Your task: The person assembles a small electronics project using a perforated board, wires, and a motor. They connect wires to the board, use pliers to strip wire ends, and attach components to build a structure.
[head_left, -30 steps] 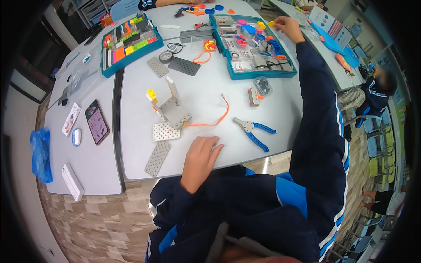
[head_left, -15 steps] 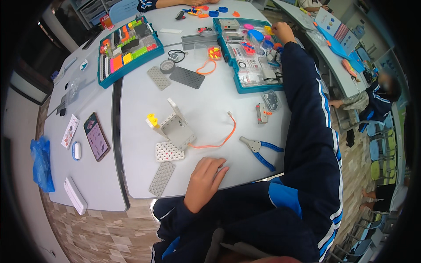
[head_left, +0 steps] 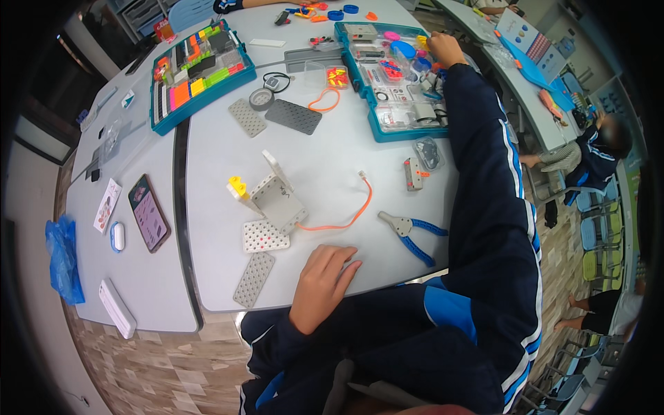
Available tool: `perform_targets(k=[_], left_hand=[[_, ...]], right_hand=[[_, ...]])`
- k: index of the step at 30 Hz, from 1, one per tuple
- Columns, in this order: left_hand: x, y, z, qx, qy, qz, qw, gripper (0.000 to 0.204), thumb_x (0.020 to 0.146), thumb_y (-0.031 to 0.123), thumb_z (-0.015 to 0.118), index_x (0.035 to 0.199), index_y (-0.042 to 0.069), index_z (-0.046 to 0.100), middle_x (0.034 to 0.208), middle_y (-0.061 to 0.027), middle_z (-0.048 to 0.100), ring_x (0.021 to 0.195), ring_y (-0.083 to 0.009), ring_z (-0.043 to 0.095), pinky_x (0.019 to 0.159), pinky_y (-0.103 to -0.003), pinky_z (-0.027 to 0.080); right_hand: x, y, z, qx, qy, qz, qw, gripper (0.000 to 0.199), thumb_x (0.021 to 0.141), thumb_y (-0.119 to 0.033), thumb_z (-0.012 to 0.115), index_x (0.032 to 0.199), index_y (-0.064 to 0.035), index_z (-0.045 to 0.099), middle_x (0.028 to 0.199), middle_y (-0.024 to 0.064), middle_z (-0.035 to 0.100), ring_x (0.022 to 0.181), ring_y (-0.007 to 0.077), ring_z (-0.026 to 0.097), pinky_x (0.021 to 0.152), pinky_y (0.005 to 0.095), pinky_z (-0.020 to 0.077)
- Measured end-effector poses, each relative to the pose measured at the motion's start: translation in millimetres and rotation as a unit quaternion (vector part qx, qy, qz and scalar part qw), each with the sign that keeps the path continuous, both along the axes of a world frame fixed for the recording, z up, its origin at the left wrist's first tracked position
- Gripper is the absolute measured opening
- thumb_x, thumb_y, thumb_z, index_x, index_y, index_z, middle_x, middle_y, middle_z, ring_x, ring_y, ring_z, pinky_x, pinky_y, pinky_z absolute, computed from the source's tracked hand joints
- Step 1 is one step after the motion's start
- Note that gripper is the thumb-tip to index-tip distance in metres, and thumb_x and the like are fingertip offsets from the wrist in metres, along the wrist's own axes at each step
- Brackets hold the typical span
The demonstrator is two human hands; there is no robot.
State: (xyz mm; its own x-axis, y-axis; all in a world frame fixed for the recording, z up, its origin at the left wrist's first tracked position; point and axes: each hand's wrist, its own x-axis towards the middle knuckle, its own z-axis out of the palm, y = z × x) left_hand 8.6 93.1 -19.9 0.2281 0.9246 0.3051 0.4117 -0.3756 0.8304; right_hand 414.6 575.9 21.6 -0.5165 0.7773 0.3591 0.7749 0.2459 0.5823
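My left hand [head_left: 323, 287] rests at the table's near edge, fingers loosely bent, thumb apart, nothing in it. Just beyond it stands a grey block assembly [head_left: 282, 207] with an upright plate, a yellow piece [head_left: 237, 187] and an orange cable [head_left: 342, 223]. Beside it lie a white studded plate [head_left: 265, 237] and a grey studded plate [head_left: 254, 279]. My right arm reaches far forward. My right hand [head_left: 446, 48] is over the right edge of a teal parts case [head_left: 377, 129], fingers curled down by yellow pieces [head_left: 422, 43]; what they hold, if anything, is hidden.
Blue-handled pliers [head_left: 413, 237] and a small grey block [head_left: 413, 174] lie at the right. A second teal case [head_left: 173, 124] of coloured bricks stands far left. A dark grey plate [head_left: 294, 117] and a tape roll [head_left: 261, 99] lie between. A phone [head_left: 149, 213] is on the left table.
The view has shifted slightly, so the table things sit a little higher and further left. My right hand stays at the case's edge and my left hand stays at the table edge.
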Motion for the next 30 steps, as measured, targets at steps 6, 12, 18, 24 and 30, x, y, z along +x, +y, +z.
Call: perform_targets(k=[6,12,18,24,30], left_hand=[[-0.4,0.2,-0.6,0.003,0.001,-0.003,1.0,0.022,0.088,0.006,0.075,0.107,-0.003,0.067,0.099,-0.0149,0.065,0.089,-0.0342,0.062,0.079,-0.041,0.05],[-1.0,0.5,-0.7,-0.003,-0.001,-0.005,1.0,0.023,0.087,0.006,0.075,0.107,-0.002,0.067,0.099,-0.0147,0.065,0.089,-0.0339,0.062,0.079,-0.041,0.051],[-0.2,0.8,-1.0,-0.002,0.002,-0.004,1.0,0.023,0.087,0.006,0.075,0.107,-0.002,0.067,0.099,-0.0147,0.065,0.09,-0.0341,0.062,0.079,-0.041,0.051],[-0.3,0.9,0.0,-0.002,0.0,-0.002,1.0,0.022,0.087,0.006,0.075,0.106,-0.002,0.067,0.099,-0.0146,0.065,0.09,-0.0343,0.062,0.079,-0.041,0.051],[-0.1,0.7,0.4,0.0,0.004,-0.003,1.0,0.022,0.087,0.005,0.075,0.106,-0.003,0.067,0.099,-0.0148,0.065,0.09,-0.0343,0.062,0.079,-0.04,0.051]], right_hand=[[8.1,4.9,-7.2,0.004,0.068,0.0,0.998,0.015,0.087,-0.016,0.066,0.089,-0.0076,0.078,0.094,0.0146,0.074,0.086,0.0348,0.074,0.075,0.0454,0.0591],[19.9,15.8,-11.3,-0.001,0.186,0.039,0.982,0.016,0.088,-0.019,0.065,0.09,-0.0099,0.078,0.083,0.0142,0.074,0.08,0.0363,0.072,0.075,0.0469,0.0579],[25.0,21.9,-2.4,-0.027,0.187,0.087,0.978,0.014,0.087,-0.017,0.066,0.088,-0.0076,0.076,0.088,0.0154,0.073,0.083,0.0373,0.071,0.075,0.0468,0.0571],[18.6,16.8,-2.8,-0.048,0.12,0.061,0.99,0.012,0.088,-0.015,0.065,0.087,-0.0062,0.074,0.088,0.0151,0.072,0.085,0.0369,0.071,0.075,0.0474,0.057],[13.3,9.2,-8.6,-0.022,0.157,0.053,0.986,0.013,0.091,-0.018,0.065,0.091,-0.0081,0.075,0.089,0.0156,0.073,0.084,0.0374,0.071,0.074,0.0482,0.0571]])
